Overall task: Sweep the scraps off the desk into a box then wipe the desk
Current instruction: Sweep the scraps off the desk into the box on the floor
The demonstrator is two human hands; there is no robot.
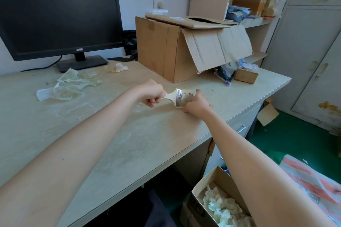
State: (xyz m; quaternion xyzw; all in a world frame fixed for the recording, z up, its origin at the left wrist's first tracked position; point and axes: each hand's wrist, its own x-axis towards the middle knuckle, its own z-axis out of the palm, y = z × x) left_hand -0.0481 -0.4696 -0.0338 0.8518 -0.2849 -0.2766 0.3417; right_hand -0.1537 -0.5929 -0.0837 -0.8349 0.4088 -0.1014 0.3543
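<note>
**Q:** Fig. 1, nearest first. What do I see?

**Operator:** The box point(224, 173) stands open on the floor, below the near edge of the desk point(129, 134) and to my right. Binned scraps point(223, 208) lie in it. My right forearm passes above it.

**Q:** And the hands?

**Operator:** They meet in the middle of the desk. My left hand point(152, 96) is curled round the handle of the brush point(178, 96). My right hand point(198, 104) is cupped against the bristles, with a wad point(186, 97) of scraps between the two. Its fingers are hidden behind its back, so I cannot tell whether it pinches the wad or only blocks it.

**Q:** How does the brush lie?

**Operator:** Its long axis runs left to right. The handle points left and the bristles point right, into the right palm.

**Q:** Which relation governs the next move?

**Operator:** In my judgement, the box lies towards me and to the right of the wad, past the desk edge. The right hand is the nearer one to it.

**Q:** Farther back?

**Operator:** Far scraps point(64, 86) are spread at the left, in front of the monitor point(60, 18). A carton point(166, 48) stands behind the hands.
</note>
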